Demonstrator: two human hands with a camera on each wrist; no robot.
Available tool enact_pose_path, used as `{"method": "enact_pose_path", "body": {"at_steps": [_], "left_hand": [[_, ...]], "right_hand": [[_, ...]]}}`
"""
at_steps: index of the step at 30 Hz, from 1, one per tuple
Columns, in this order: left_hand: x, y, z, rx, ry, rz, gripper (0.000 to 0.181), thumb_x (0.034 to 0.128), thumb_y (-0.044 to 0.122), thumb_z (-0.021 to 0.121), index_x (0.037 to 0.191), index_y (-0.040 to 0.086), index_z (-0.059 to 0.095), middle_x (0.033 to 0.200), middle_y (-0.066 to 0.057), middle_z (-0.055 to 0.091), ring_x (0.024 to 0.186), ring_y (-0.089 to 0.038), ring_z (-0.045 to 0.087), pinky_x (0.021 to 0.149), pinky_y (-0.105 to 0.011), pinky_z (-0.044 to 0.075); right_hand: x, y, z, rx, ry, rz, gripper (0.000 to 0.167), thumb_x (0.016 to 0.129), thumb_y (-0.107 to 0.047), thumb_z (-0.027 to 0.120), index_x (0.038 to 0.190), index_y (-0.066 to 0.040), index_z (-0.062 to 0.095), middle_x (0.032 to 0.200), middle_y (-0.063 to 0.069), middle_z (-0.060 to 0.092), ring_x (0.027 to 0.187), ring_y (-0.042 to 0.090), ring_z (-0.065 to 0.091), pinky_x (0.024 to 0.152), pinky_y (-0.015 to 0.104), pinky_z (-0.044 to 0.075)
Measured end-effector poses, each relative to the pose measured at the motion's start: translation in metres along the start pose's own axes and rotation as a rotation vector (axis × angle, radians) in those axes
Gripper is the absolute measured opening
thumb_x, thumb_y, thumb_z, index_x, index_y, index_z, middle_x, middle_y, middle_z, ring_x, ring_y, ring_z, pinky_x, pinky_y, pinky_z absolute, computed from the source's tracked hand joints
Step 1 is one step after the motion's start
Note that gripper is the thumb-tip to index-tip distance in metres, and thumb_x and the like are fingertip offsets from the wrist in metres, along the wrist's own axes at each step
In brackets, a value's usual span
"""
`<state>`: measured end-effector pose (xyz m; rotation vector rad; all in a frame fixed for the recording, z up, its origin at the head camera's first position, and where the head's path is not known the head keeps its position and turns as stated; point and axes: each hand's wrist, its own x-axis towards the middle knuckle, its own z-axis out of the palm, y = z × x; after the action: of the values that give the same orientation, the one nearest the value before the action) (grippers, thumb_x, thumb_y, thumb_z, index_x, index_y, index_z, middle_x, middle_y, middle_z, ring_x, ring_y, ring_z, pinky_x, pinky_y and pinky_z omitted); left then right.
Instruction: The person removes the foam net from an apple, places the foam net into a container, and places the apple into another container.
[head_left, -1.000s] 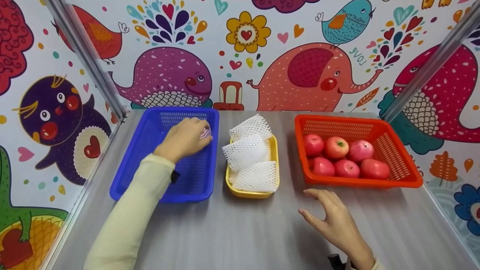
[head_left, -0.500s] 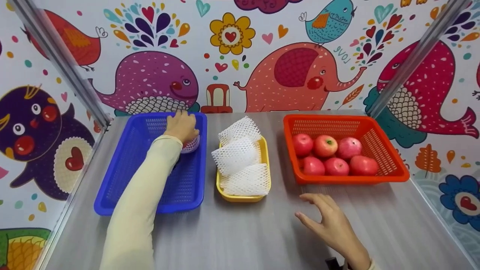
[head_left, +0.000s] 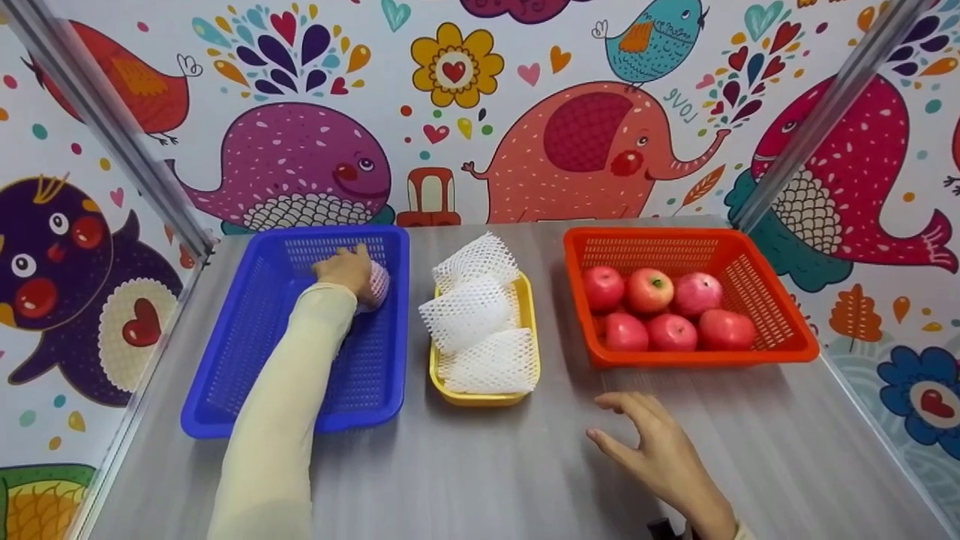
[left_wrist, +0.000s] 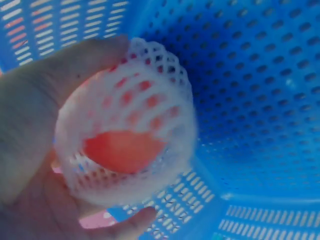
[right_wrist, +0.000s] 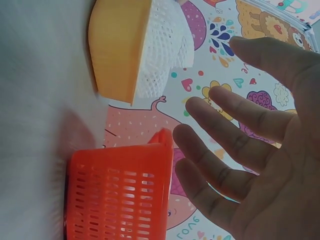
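Note:
In the head view my left hand (head_left: 346, 271) is down inside the blue basket (head_left: 196, 390), at its far right part. It holds a red apple (left_wrist: 125, 150) wrapped in a white foam net (left_wrist: 160, 107). The left wrist view shows the thumb on one side of the net and the fingers on the other, with red skin showing through the net's opening. My right hand (head_left: 664, 454) hovers over the grey table in front of the red basket (head_left: 712, 360), thumb and fingers spread, holding nothing.
Between the two baskets stands a yellow container (head_left: 480, 399) with several white foam nets (head_left: 472, 311) overlapping its rim. Several bare red apples (head_left: 673, 332) lie in the red basket. A patterned wall (head_left: 517, 120) closes off the back of the table.
My left hand has moved with the wrapped apple from the blue basket's right rim deeper into it, and more of the apple shows beside the hand. The right hand has barely moved.

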<state>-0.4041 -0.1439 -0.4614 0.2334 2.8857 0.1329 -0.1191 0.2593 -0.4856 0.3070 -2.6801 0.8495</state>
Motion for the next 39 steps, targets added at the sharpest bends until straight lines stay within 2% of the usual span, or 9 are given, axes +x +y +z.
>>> {"method": "enact_pose_path", "body": {"at_steps": [4, 10, 17, 21, 24, 28, 31, 34, 39], "left_hand": [[-0.006, -0.009, 0.003, -0.013, -0.022, -0.028, 0.103, 0.0712, 0.028, 0.085, 0.147, -0.011, 0.027, 0.13, -0.044, 0.041, 0.112, -0.057, 0.053, 0.083, -0.07, 0.045], [-0.014, -0.021, 0.006, -0.038, 0.02, -0.014, 0.098, 0.072, 0.032, 0.079, 0.142, -0.014, 0.029, 0.122, -0.043, 0.047, 0.109, -0.056, 0.055, 0.084, -0.07, 0.047], [-0.036, -0.013, -0.014, -0.042, 0.045, 0.024, 0.102, 0.0727, 0.038, 0.08, 0.145, -0.011, 0.028, 0.124, -0.04, 0.046, 0.109, -0.054, 0.055, 0.089, -0.069, 0.045], [-0.062, -0.005, -0.029, -0.046, 0.046, 0.061, 0.106, 0.0759, 0.041, 0.08, 0.15, -0.009, 0.023, 0.136, -0.042, 0.039, 0.116, -0.055, 0.05, 0.095, -0.069, 0.041], [-0.087, 0.003, -0.038, -0.056, 0.085, 0.093, 0.106, 0.0754, 0.042, 0.08, 0.152, -0.005, 0.024, 0.141, -0.041, 0.036, 0.118, -0.054, 0.049, 0.096, -0.069, 0.04], [-0.125, 0.018, -0.041, -0.068, 0.182, 0.163, 0.101, 0.0714, 0.043, 0.081, 0.149, 0.001, 0.032, 0.129, -0.032, 0.047, 0.107, -0.046, 0.056, 0.088, -0.064, 0.048], [-0.154, 0.03, -0.038, -0.069, 0.254, 0.233, 0.098, 0.0687, 0.044, 0.082, 0.146, 0.003, 0.037, 0.117, -0.024, 0.052, 0.098, -0.038, 0.059, 0.081, -0.057, 0.053], [-0.179, 0.04, -0.031, -0.067, 0.309, 0.298, 0.096, 0.0674, 0.043, 0.082, 0.145, 0.004, 0.04, 0.115, -0.021, 0.054, 0.094, -0.035, 0.06, 0.078, -0.053, 0.054], [-0.204, 0.053, -0.011, -0.034, 0.447, 0.431, 0.091, 0.0636, 0.042, 0.081, 0.139, 0.004, 0.049, 0.109, -0.017, 0.058, 0.087, -0.032, 0.062, 0.07, -0.048, 0.056]], "right_hand": [[0.001, -0.001, 0.002, 0.016, -0.01, -0.004, 0.039, 0.074, -0.021, 0.09, 0.108, -0.018, 0.072, 0.099, -0.017, 0.063, 0.092, 0.011, 0.059, 0.077, 0.035, 0.053], [0.001, -0.001, 0.004, 0.034, 0.002, -0.043, 0.038, 0.074, -0.02, 0.09, 0.108, -0.016, 0.073, 0.099, -0.018, 0.063, 0.092, 0.008, 0.058, 0.077, 0.034, 0.052], [0.003, -0.004, 0.003, 0.042, -0.007, -0.037, 0.037, 0.074, -0.018, 0.089, 0.108, -0.015, 0.073, 0.1, -0.018, 0.064, 0.092, 0.008, 0.057, 0.078, 0.035, 0.052], [0.004, -0.005, 0.003, 0.045, -0.025, -0.02, 0.037, 0.075, -0.018, 0.089, 0.108, -0.015, 0.073, 0.1, -0.018, 0.064, 0.093, 0.007, 0.057, 0.079, 0.036, 0.052], [0.003, -0.006, 0.003, 0.05, -0.035, -0.008, 0.036, 0.076, -0.018, 0.089, 0.108, -0.015, 0.073, 0.1, -0.017, 0.064, 0.093, 0.006, 0.056, 0.079, 0.036, 0.052], [0.003, -0.007, 0.004, 0.058, -0.042, 0.008, 0.035, 0.076, -0.018, 0.088, 0.108, -0.015, 0.073, 0.099, -0.013, 0.066, 0.094, 0.006, 0.057, 0.08, 0.036, 0.052], [0.003, -0.008, 0.005, 0.066, -0.049, 0.011, 0.034, 0.077, -0.018, 0.088, 0.107, -0.016, 0.073, 0.099, -0.014, 0.066, 0.094, 0.007, 0.057, 0.081, 0.037, 0.052], [0.003, -0.008, 0.006, 0.078, -0.056, 0.009, 0.033, 0.077, -0.018, 0.088, 0.106, -0.016, 0.073, 0.098, -0.018, 0.064, 0.093, 0.011, 0.059, 0.081, 0.037, 0.052], [0.003, -0.008, 0.008, 0.091, -0.049, -0.033, 0.034, 0.077, -0.018, 0.088, 0.107, -0.015, 0.073, 0.099, -0.012, 0.067, 0.093, 0.013, 0.06, 0.08, 0.036, 0.051]]}}
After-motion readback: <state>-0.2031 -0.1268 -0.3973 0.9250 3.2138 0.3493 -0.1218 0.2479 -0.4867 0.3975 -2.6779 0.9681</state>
